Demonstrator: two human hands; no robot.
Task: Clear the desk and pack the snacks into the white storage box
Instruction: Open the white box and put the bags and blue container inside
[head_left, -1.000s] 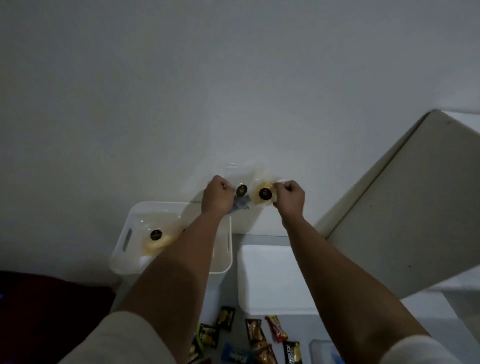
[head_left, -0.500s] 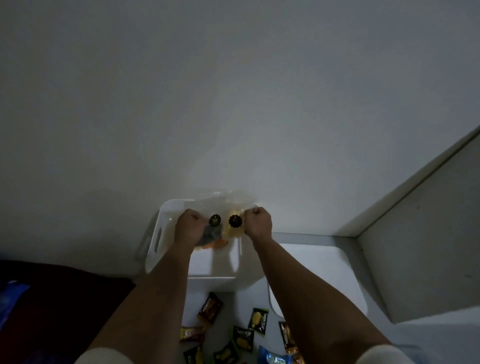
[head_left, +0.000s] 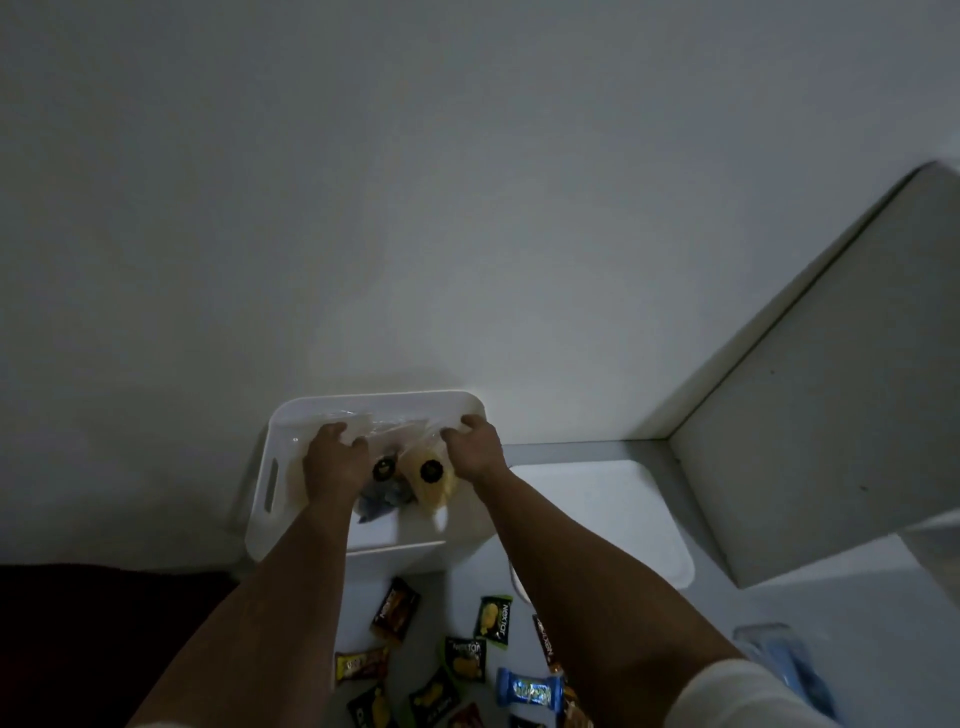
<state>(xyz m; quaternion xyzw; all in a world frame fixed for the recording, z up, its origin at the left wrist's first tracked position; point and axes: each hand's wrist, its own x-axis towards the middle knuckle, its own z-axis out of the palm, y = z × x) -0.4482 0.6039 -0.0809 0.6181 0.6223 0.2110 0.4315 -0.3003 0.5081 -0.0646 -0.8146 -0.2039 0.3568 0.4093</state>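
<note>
The white storage box (head_left: 291, 415) stands against the wall at the desk's back left. Both my hands are inside it. My left hand (head_left: 335, 460) rests on a clear snack bag with a black round label (head_left: 384, 470), fingers spread on the plastic. Beside it lies a second clear bag holding something yellow (head_left: 431, 480), and my right hand (head_left: 474, 447) grips its top edge. Several small wrapped snacks (head_left: 465, 660) lie loose on the desk in front of the box, between my forearms.
A white lid (head_left: 613, 514) lies flat to the right of the box. A grey panel (head_left: 831, 415) rises at the right. A clear item with blue (head_left: 784, 660) sits at the lower right. A dark red surface (head_left: 78, 639) is at the lower left.
Both hands have come down from in front of the wall into the box, carrying the two clear bags. The bags now lie inside the box, and my left hand has spread out.
</note>
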